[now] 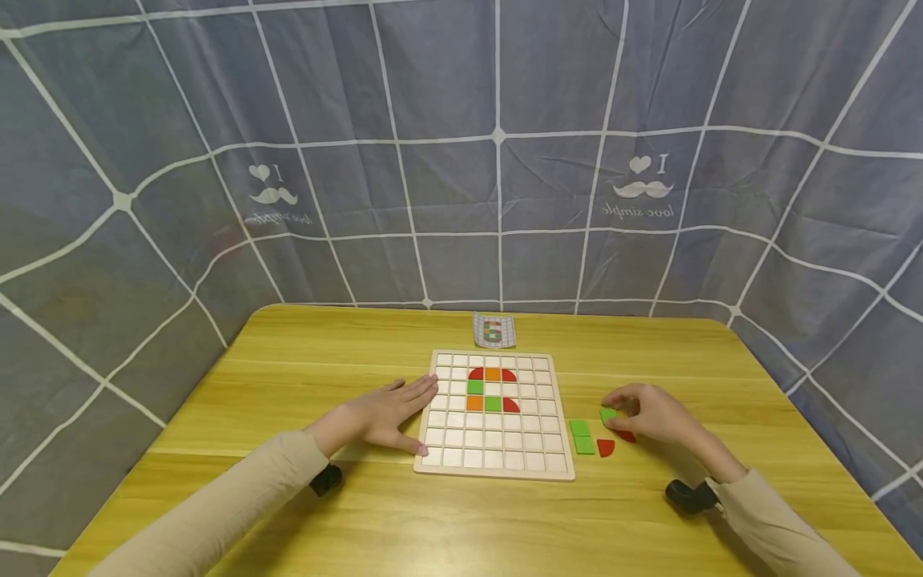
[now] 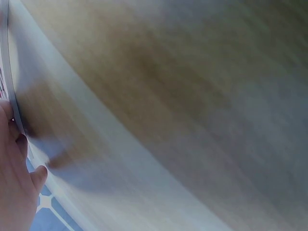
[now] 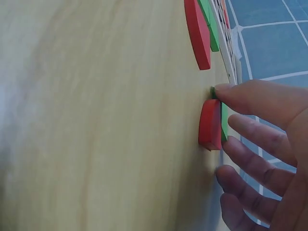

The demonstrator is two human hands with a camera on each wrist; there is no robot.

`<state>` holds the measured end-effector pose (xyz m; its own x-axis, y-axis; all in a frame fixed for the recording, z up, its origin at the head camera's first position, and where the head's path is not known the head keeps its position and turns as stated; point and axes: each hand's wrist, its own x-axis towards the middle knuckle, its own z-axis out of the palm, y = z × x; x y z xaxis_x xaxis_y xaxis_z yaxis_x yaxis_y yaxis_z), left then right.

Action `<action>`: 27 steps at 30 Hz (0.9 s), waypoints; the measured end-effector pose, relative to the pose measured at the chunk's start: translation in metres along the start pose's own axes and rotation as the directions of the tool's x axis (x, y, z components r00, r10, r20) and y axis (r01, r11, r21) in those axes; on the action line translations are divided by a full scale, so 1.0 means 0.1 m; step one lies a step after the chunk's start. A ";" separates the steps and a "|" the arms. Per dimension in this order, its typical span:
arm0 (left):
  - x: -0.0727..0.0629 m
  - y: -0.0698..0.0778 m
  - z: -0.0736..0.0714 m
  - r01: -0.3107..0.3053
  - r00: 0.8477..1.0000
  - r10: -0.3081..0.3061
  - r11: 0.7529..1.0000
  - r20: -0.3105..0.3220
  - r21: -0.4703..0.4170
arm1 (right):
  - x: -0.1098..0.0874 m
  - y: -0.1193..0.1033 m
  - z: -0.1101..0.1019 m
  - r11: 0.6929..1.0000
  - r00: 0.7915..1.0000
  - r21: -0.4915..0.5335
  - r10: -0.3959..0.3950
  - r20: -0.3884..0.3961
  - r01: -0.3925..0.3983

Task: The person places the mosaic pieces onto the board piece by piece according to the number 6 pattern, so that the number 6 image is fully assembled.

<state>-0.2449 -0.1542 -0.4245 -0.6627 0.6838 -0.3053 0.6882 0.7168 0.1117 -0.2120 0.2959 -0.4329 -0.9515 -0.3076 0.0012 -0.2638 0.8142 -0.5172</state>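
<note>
A wooden grid board [image 1: 497,461] lies on the table with red quarter-round, orange square and green square tiles set in a curved pattern in its upper middle cells. My left hand [image 1: 392,413] lies with spread fingers along the board's left edge, fingertips and thumb at the frame. To the right of the board, my right hand [image 1: 652,413] pinches a green square tile [image 1: 608,414] between thumb and fingers. A red quarter-round tile [image 3: 210,124] lies right beside it, partly under the hand in the head view.
Two green square tiles [image 1: 582,437] and a red quarter-round tile [image 1: 606,447] lie between the board and my right hand. Behind the board sits a small pattern card [image 1: 494,331]. A grey checked curtain [image 1: 447,192] hangs around the wooden table [image 1: 461,529].
</note>
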 end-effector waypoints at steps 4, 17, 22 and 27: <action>-0.01 0.01 -0.01 0.000 1.000 0.000 1.000 0.003 0.003 | 0.03 0.00 0.02 1.000 1.000 -0.015 0.008 -0.006 -0.008; -0.02 0.02 -0.02 -0.005 1.000 0.005 1.000 0.004 0.007 | 0.14 -0.03 0.04 0.998 0.998 -0.021 -0.061 0.006 0.061; -0.01 0.01 -0.01 0.003 1.000 -0.003 1.000 0.007 0.007 | 0.15 -0.05 0.04 0.997 0.997 -0.020 -0.075 0.005 0.075; -0.01 0.00 -0.01 0.005 1.000 -0.005 1.000 0.006 0.005 | 0.14 -0.02 0.00 0.998 0.998 -0.020 -0.066 0.005 0.066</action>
<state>-0.2447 -0.1544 -0.4230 -0.6645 0.6792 -0.3116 0.6861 0.7198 0.1058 -0.2245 0.2899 -0.4322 -0.9312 -0.3631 0.0313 -0.3294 0.8019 -0.4984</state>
